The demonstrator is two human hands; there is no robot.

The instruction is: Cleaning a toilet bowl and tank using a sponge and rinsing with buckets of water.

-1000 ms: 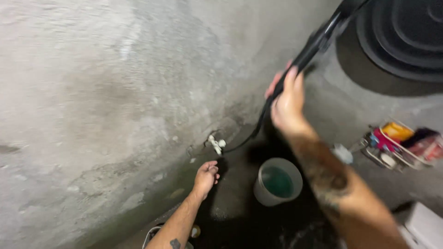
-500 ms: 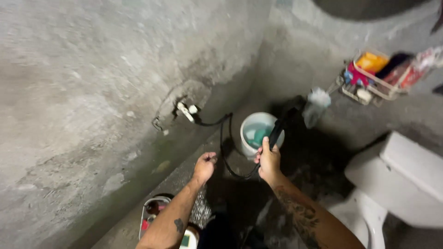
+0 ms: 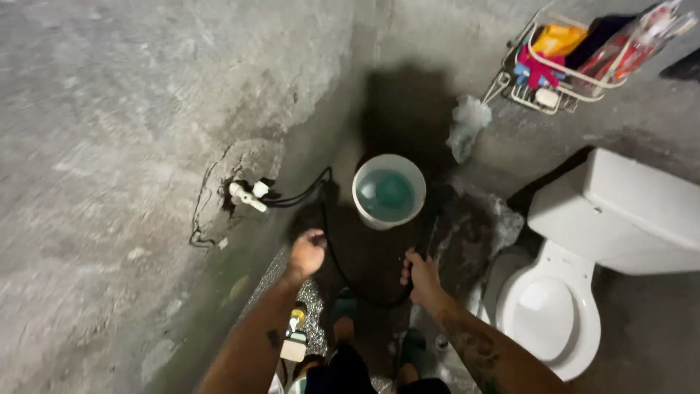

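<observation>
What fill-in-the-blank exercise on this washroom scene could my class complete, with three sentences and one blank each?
1. The right hand grips a black ____ that loops back to the white tap on the wall.
2. The white bucket holds ____ with a greenish tint.
3. Right of the bucket stands a white ____ with its lid raised.

Missing words: hose; water; toilet
</observation>
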